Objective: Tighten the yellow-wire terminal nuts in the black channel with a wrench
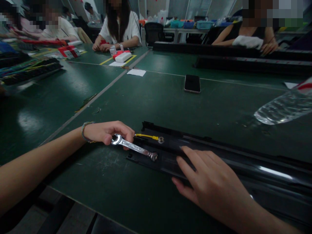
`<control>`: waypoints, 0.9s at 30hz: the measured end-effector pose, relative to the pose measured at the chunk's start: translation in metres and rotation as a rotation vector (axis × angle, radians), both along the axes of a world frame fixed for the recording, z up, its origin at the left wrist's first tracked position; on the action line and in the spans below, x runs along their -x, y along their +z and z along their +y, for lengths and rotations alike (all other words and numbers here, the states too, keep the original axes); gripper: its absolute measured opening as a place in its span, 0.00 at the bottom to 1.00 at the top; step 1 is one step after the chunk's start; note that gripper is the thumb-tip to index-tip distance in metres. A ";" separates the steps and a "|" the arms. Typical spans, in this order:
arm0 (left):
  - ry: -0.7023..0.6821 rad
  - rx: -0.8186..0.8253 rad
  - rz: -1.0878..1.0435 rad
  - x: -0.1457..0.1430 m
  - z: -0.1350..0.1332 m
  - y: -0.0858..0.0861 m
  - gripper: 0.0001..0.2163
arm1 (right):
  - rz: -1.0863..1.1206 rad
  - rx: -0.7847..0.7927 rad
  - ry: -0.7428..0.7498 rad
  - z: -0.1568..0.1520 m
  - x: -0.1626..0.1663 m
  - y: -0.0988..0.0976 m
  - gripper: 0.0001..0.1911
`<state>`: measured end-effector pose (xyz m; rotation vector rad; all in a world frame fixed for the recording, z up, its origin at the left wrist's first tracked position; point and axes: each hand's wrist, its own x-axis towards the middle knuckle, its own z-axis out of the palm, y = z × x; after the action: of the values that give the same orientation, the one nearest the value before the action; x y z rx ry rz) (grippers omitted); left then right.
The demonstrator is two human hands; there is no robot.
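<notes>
A shiny combination wrench (135, 147) is gripped near its open-jaw end by my left hand (110, 131). Its ring end reaches over the near side of a long black panel (219, 146), where it seems to sit on a small fastener. Beside it, a yellow wire (147, 136) with a terminal runs to a round metal stud or nut (161, 140) on the panel. My right hand (207, 182) rests with fingers spread on the panel's near edge, to the right of the wrench, and holds nothing.
A phone (192, 83) lies on the green table (165, 100), with a clear plastic bottle (282, 107) on its side at right. Paper slips (136, 72), wire bundles (29, 70) and more black panels (243, 63) lie farther off. Several people sit around the tables.
</notes>
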<state>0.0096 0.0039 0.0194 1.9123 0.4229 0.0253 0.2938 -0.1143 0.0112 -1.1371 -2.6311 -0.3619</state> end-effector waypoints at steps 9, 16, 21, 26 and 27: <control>0.025 0.041 -0.004 -0.001 -0.001 0.002 0.31 | 0.000 0.006 -0.003 0.000 0.000 0.000 0.13; -0.010 0.016 0.005 -0.001 -0.001 0.003 0.31 | -0.007 0.008 -0.006 -0.001 0.000 0.000 0.13; 0.015 0.039 0.001 0.003 0.001 -0.002 0.30 | -0.003 0.007 -0.006 -0.001 0.000 0.001 0.12; 0.030 0.062 -0.014 0.004 0.002 -0.005 0.29 | 0.004 0.008 -0.001 0.001 0.000 0.001 0.13; 0.025 0.062 -0.018 0.004 0.002 -0.005 0.29 | 0.002 0.009 -0.003 0.000 0.000 0.001 0.13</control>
<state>0.0056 0.0056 0.0143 1.8445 0.4307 0.0452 0.2935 -0.1138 0.0120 -1.1443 -2.6323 -0.3501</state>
